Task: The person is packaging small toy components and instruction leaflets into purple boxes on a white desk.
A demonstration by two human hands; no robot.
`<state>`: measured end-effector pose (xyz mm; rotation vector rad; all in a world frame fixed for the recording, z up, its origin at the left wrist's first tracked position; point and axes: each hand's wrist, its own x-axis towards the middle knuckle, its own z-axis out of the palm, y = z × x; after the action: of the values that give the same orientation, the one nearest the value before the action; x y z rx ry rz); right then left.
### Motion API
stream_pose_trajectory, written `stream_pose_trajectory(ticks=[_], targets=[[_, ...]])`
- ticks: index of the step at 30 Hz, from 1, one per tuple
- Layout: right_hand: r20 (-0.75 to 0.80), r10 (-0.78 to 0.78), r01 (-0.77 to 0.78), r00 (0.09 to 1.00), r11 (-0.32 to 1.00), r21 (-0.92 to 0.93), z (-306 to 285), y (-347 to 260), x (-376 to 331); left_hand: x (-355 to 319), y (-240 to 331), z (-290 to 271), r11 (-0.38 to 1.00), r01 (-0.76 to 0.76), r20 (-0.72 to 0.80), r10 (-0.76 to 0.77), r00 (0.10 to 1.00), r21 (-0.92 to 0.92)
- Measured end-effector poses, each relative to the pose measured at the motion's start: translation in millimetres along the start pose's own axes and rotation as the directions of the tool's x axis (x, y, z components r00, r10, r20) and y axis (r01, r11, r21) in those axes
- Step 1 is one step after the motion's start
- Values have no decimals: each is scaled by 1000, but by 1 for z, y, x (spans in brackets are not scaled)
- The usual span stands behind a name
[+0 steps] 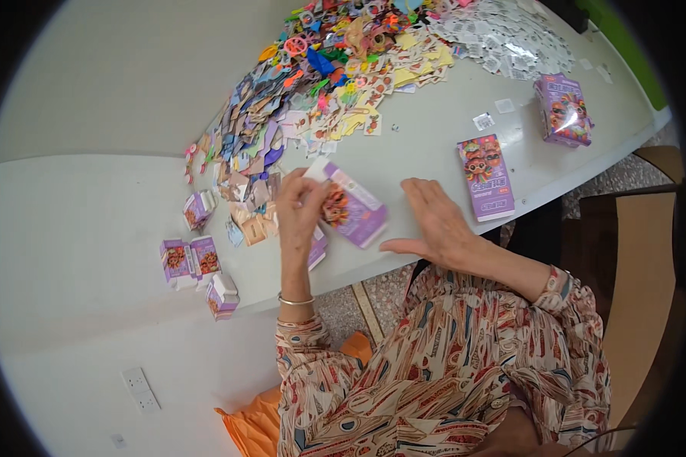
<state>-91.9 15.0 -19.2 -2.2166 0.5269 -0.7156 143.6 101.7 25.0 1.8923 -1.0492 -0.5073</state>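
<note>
My left hand (297, 204) pinches the upper left end of a small purple cardboard box (356, 217). A white flap sticks out from that end, and a cartoon picture covers the front. Just right of the box, my right hand (437, 225) is open, its fingers stretched out and its thumb pointing toward the box without holding anything. Partly hidden behind my left wrist, another purple box (318, 250) lies near the table edge. Right of my right hand, a flat-looking purple box (486, 179) rests on the table.
A bulging purple box (564, 110) sits at the far right. Several purple boxes (177, 260) stand at the left by the wall. Across the back of the white table (427, 145) spread heaps of colourful small toys (324, 61), printed cards (248, 118) and small clear-white packets (503, 38).
</note>
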Motion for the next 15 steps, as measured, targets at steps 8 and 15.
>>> stream_pose_trajectory(ticks=[8,15], targets=[[-121,168,-167,978,986,15,7,16,9,-6,57,84,988,-98,129,113,985,-118],[58,421,-424,905,884,198,-12,23,19,-22,43,80,910,26,187,57,981,-413]])
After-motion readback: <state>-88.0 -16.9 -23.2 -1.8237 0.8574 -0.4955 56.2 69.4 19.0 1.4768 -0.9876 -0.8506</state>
